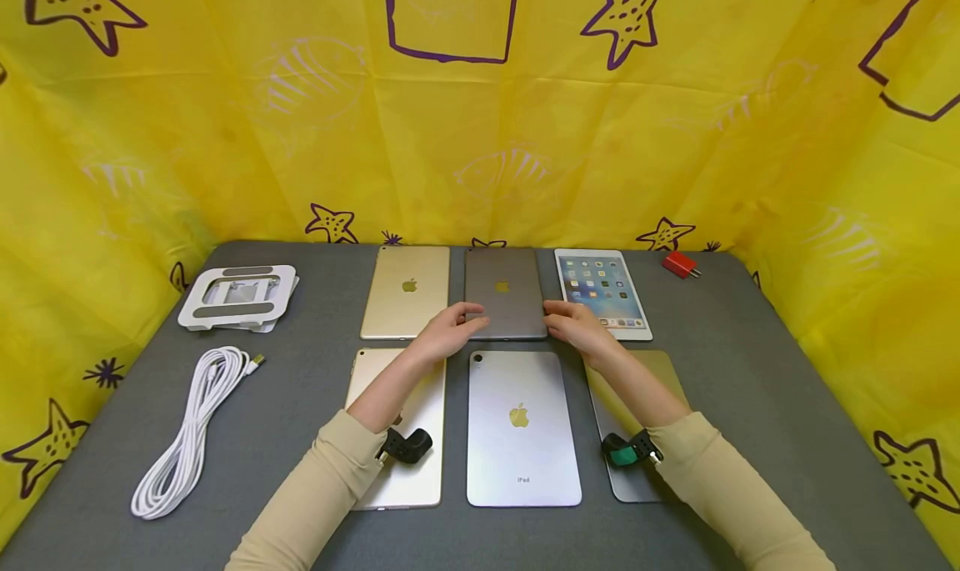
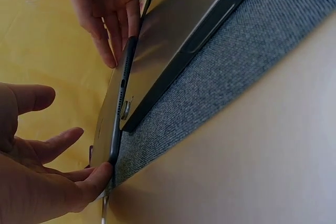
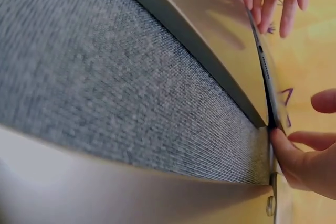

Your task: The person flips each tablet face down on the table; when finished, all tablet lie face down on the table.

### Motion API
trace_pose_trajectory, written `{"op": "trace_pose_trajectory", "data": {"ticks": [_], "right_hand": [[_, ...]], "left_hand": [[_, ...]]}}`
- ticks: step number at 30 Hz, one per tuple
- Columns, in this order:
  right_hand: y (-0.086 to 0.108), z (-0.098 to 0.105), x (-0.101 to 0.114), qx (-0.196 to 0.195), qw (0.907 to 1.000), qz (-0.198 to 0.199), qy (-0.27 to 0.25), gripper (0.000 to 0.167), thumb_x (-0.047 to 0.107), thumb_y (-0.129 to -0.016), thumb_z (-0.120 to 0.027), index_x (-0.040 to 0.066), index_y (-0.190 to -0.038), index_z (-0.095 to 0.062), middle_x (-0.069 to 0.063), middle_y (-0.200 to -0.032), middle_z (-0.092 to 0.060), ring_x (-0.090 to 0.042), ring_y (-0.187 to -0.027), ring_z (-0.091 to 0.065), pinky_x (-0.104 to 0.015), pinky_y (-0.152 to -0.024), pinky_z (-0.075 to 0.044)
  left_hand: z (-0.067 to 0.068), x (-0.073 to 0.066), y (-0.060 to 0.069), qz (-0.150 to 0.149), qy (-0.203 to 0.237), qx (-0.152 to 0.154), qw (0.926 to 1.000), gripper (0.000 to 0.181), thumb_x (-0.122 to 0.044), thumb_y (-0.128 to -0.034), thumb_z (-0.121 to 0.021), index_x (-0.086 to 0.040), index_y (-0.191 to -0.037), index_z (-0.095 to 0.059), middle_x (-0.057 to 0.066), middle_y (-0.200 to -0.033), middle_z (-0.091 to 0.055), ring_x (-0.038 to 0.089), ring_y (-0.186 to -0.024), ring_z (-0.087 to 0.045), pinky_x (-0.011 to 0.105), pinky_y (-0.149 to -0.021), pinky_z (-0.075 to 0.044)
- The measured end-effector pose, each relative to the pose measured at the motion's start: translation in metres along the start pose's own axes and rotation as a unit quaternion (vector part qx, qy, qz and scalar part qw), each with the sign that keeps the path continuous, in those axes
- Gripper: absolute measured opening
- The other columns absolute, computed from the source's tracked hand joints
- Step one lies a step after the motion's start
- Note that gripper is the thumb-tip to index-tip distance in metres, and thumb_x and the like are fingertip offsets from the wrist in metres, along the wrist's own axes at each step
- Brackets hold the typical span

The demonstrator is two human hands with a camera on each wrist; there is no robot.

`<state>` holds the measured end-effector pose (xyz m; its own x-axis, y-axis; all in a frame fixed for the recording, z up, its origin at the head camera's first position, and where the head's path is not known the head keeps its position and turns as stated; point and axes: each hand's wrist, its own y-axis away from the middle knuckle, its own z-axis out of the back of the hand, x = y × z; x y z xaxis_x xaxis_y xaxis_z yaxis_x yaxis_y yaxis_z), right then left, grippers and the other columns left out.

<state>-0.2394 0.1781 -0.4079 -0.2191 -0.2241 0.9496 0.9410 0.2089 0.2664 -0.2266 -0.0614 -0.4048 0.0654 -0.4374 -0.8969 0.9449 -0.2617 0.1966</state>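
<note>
A dark grey tablet [image 1: 504, 271] lies back-up in the middle of the far row, with a gold apple logo. My left hand [image 1: 448, 331] touches its near left corner; the fingers are spread rather than wrapped around it. At the near right corner, my right hand [image 1: 583, 331] rests its fingertips against the edge. The left wrist view shows the tablet's near edge [image 2: 121, 93] with its port, running between both hands. In the right wrist view, a fingertip of the right hand [image 3: 307, 163] meets the corner, the other fingers standing apart.
Beside it lie a gold tablet [image 1: 408, 271] and a white tablet [image 1: 603, 288] with a lit-looking screen. The near row holds another gold tablet [image 1: 420, 471], a silver iPad [image 1: 522, 454] and a grey tablet [image 1: 656, 371]. Around them are a stand [image 1: 232, 310], white cable [image 1: 187, 438] and red plug [image 1: 678, 263].
</note>
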Motion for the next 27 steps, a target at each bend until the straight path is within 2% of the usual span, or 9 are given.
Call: {"op": "trace_pose_trajectory", "data": {"ticks": [6, 13, 18, 22, 27], "right_hand": [[0.007, 0.004, 0.004, 0.034, 0.9978, 0.019, 0.053, 0.055, 0.006, -0.098, -0.047, -0.012, -0.147, -0.027, -0.029, -0.151, -0.029, -0.040, -0.138, -0.033, -0.046, -0.110, -0.032], [0.013, 0.012, 0.006, 0.035, 0.9978, 0.029, 0.049, 0.054, 0.008, -0.099, -0.047, -0.007, -0.148, -0.030, -0.026, -0.152, -0.029, -0.040, -0.136, -0.034, -0.049, -0.110, -0.032], [0.018, 0.022, 0.005, 0.019, 0.9982, 0.035, 0.045, 0.051, 0.010, -0.100, -0.046, -0.004, -0.147, -0.035, -0.023, -0.152, -0.032, -0.039, -0.136, -0.035, -0.049, -0.110, -0.032], [0.023, 0.035, 0.002, 0.000, 0.9989, 0.039, 0.027, 0.050, 0.009, -0.101, -0.045, -0.004, -0.147, -0.034, -0.023, -0.152, -0.032, -0.038, -0.137, -0.035, -0.048, -0.111, -0.031], [0.032, 0.054, -0.001, -0.035, 0.9989, 0.031, 0.008, 0.049, 0.007, -0.101, -0.045, -0.005, -0.147, -0.035, -0.023, -0.151, -0.035, -0.037, -0.137, -0.035, -0.046, -0.112, -0.030]], "left_hand": [[0.003, -0.006, 0.001, -0.020, -0.009, 0.016, 0.9996, 0.050, -0.028, -0.0984, -0.057, -0.002, -0.140, -0.049, 0.019, -0.142, -0.047, 0.035, -0.130, -0.043, 0.050, -0.106, -0.037], [-0.006, -0.020, 0.003, -0.054, 0.010, 0.006, 0.9985, 0.042, -0.026, -0.0977, -0.059, -0.007, -0.135, -0.056, 0.011, -0.135, -0.056, 0.030, -0.126, -0.049, 0.046, -0.103, -0.041], [-0.019, -0.028, -0.002, -0.077, 0.026, 0.001, 0.9967, 0.036, -0.022, -0.0973, -0.060, -0.006, -0.129, -0.061, 0.008, -0.127, -0.062, 0.026, -0.117, -0.056, 0.041, -0.098, -0.046], [-0.031, -0.033, -0.010, -0.087, 0.046, 0.014, 0.9950, 0.035, -0.018, -0.0975, -0.059, -0.003, -0.129, -0.060, 0.010, -0.125, -0.063, 0.026, -0.114, -0.058, 0.040, -0.095, -0.047], [-0.046, -0.039, -0.022, -0.068, 0.114, 0.034, 0.9906, 0.036, -0.016, -0.0982, -0.058, 0.001, -0.130, -0.058, 0.017, -0.128, -0.060, 0.031, -0.115, -0.059, 0.042, -0.096, -0.048]]}}
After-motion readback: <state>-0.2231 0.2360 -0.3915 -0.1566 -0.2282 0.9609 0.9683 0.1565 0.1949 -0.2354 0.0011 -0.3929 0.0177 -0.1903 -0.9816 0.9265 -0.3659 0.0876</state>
